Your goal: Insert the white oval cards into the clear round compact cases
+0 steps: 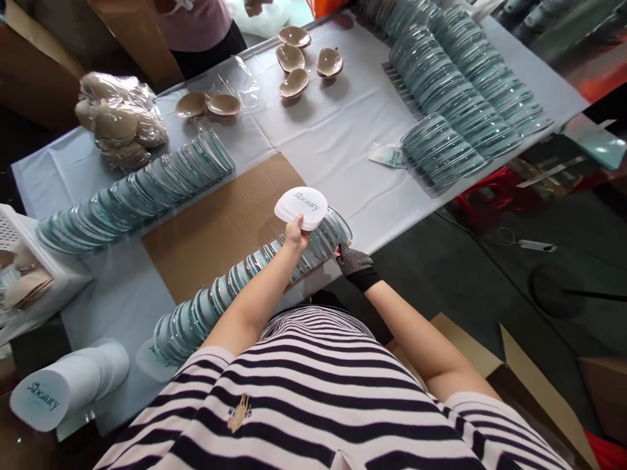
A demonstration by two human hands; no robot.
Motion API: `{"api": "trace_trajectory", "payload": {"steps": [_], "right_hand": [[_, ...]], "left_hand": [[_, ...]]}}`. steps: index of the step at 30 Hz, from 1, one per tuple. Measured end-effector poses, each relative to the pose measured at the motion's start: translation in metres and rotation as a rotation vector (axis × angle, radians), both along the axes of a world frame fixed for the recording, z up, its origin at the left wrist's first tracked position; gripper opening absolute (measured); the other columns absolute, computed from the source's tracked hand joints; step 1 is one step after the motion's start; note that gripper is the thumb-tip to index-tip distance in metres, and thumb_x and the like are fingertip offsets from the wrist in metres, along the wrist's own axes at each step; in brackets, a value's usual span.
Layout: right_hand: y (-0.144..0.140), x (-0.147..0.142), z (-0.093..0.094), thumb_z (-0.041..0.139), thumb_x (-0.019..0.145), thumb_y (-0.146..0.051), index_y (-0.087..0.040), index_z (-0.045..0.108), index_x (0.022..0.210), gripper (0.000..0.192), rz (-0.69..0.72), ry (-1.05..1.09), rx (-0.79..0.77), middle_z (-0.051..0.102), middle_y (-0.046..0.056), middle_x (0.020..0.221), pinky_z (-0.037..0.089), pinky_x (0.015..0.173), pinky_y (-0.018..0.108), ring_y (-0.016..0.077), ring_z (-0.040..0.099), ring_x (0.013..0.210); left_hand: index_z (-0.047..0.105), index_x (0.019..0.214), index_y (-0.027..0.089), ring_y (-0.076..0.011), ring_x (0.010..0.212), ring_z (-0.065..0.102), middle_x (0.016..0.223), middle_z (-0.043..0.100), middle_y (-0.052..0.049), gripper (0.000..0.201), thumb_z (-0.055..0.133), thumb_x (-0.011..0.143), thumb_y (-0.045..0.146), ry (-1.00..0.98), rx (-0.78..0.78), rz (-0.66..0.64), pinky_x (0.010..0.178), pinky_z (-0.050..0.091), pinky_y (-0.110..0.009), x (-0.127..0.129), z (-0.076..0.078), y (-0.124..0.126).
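My left hand (pixel 296 235) is closed on a small stack of white oval cards (pixel 304 203) printed "Sbeauty", held above the near row. My right hand (pixel 353 258), in a dark dotted fingerless glove, has its fingers pinched at the right end of the near row of clear oval packs (pixel 215 303). Whether it grips one of those packs or only touches it, I cannot make out. The row leans along the table's front edge, partly over a flat brown cardboard sheet (pixel 215 225) and partly hidden by my left forearm.
Another row of clear packs (pixel 137 192) lies beyond the cardboard. Longer rows of packs (pixel 455 91) fill the right end. Beige cups (pixel 292 83) and a bagged bundle (pixel 120 124) lie along the far edge. White card stacks (pixel 73 385) stand at left. A person (pixel 200 29) is opposite.
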State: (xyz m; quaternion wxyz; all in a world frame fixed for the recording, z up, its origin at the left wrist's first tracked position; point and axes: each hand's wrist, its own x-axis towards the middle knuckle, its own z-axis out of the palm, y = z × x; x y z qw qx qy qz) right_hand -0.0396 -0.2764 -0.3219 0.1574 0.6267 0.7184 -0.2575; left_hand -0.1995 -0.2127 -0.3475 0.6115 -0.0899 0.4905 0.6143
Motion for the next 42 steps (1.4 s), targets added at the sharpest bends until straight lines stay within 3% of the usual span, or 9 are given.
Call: {"api": "trace_trajectory", "payload": {"steps": [7, 16, 25, 27, 30, 32, 34, 39, 42], "right_hand": [[-0.012, 0.0, -0.011, 0.038, 0.1, -0.047, -0.023, 0.063, 0.113, 0.037, -0.106, 0.09, 0.162, 0.074, 0.004, 0.098, 0.037, 0.064, 0.025, 0.0195, 0.069, 0.085], [0.001, -0.015, -0.029, 0.034, 0.1, -0.03, -0.02, 0.064, 0.114, 0.034, -0.08, 0.036, 0.064, 0.071, 0.014, 0.106, 0.045, 0.076, 0.03, 0.0226, 0.067, 0.092], [0.008, -0.015, -0.029, 0.044, 0.093, -0.036, -0.022, 0.055, 0.109, 0.024, -0.542, 0.849, -0.548, 0.055, -0.004, 0.059, 0.041, 0.047, 0.02, 0.0103, 0.046, 0.045], [0.017, -0.011, -0.022, 0.049, 0.091, -0.04, -0.021, 0.06, 0.101, 0.024, -0.504, 0.723, -0.448, 0.059, -0.001, 0.061, 0.045, 0.052, 0.023, 0.0131, 0.054, 0.05], [0.041, -0.005, -0.009, 0.049, 0.092, -0.043, -0.022, 0.064, 0.11, 0.032, -0.413, 0.565, 0.067, 0.072, 0.008, 0.096, 0.054, 0.08, 0.033, 0.0209, 0.068, 0.089], [0.056, -0.003, -0.002, 0.045, 0.093, -0.045, -0.02, 0.057, 0.13, 0.046, -0.37, 0.552, 0.344, 0.064, 0.012, 0.129, 0.049, 0.099, 0.039, 0.0243, 0.06, 0.118], [0.062, -0.007, 0.002, 0.047, 0.091, -0.045, -0.011, 0.051, 0.138, 0.057, -0.305, 0.532, 0.416, 0.053, 0.018, 0.143, 0.042, 0.109, 0.043, 0.0276, 0.05, 0.132], [0.032, -0.045, 0.003, 0.051, 0.089, -0.043, -0.013, 0.057, 0.133, 0.053, -0.124, 0.594, 0.599, 0.056, 0.016, 0.139, 0.043, 0.11, 0.042, 0.0274, 0.051, 0.13], [0.02, -0.059, -0.001, 0.043, 0.093, -0.04, -0.017, 0.066, 0.117, 0.041, -0.232, 0.639, 0.578, 0.071, 0.013, 0.11, 0.054, 0.091, 0.036, 0.0234, 0.066, 0.101]], "left_hand": [[0.065, 0.123, 0.018, -0.022, 0.105, 0.07, 0.118, 0.072, -0.008, 0.039, 0.059, 0.086, 0.009, 0.014, -0.023, 0.001, 0.092, 0.057, -0.037, -0.002, -0.007, -0.001], [0.065, 0.125, 0.018, -0.021, 0.108, 0.069, 0.116, 0.073, -0.009, 0.041, 0.058, 0.086, 0.007, -0.018, -0.017, 0.004, 0.095, 0.056, -0.034, -0.003, -0.007, -0.002], [0.067, 0.119, 0.014, -0.0227, 0.107, 0.07, 0.11, 0.075, -0.01, 0.036, 0.059, 0.085, 0.007, 0.037, 0.003, 0.003, 0.094, 0.056, -0.036, 0.004, -0.003, -0.002], [0.068, 0.117, 0.014, -0.023, 0.108, 0.069, 0.109, 0.075, -0.01, 0.034, 0.06, 0.084, 0.007, 0.046, -0.003, 0.001, 0.093, 0.056, -0.036, 0.006, -0.001, -0.001], [0.069, 0.114, 0.013, -0.024, 0.106, 0.069, 0.107, 0.075, -0.01, 0.032, 0.061, 0.083, 0.008, 0.071, -0.007, -0.027, 0.092, 0.057, -0.037, 0.005, 0.003, -0.006], [0.069, 0.113, 0.013, -0.0242, 0.105, 0.07, 0.105, 0.076, -0.009, 0.033, 0.061, 0.081, 0.008, 0.084, 0.013, -0.058, 0.091, 0.057, -0.037, 0.002, 0.008, -0.017], [0.069, 0.113, 0.013, -0.0237, 0.103, 0.07, 0.104, 0.076, -0.009, 0.034, 0.064, 0.08, 0.009, 0.086, 0.072, -0.089, 0.09, 0.057, -0.035, -0.003, 0.012, -0.032], [0.07, 0.107, 0.013, -0.0242, 0.099, 0.071, 0.098, 0.076, -0.01, 0.033, 0.074, 0.075, 0.017, 0.104, 0.144, -0.138, 0.087, 0.057, -0.032, -0.016, 0.012, -0.068], [0.069, 0.104, 0.015, -0.0212, 0.093, 0.072, 0.093, 0.076, -0.007, 0.028, 0.073, 0.076, 0.016, 0.075, 0.107, -0.175, 0.082, 0.058, -0.03, -0.021, 0.011, -0.072]]}}
